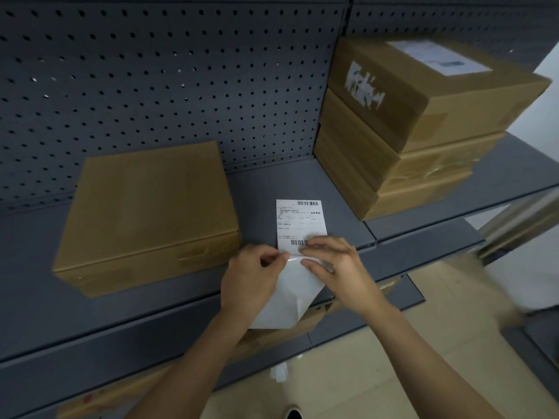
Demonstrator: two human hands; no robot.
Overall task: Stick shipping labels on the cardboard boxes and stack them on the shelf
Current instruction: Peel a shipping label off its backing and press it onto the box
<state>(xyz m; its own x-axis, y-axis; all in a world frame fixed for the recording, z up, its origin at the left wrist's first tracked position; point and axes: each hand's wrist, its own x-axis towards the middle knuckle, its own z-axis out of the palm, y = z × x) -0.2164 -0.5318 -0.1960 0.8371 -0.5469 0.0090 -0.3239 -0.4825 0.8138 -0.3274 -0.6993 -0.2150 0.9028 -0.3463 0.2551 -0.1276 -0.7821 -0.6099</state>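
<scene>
White barcoded shipping label [301,222], both hands' fingers pinched on it, left hand [252,276], right hand [335,267]

A dark grey pegboard panel [169,86] with rows of small holes forms the rear wall. The floor [357,373] below is beige. A shoe tip [294,413] shows at the bottom edge, with a small white scrap [279,371] just above it.
</scene>
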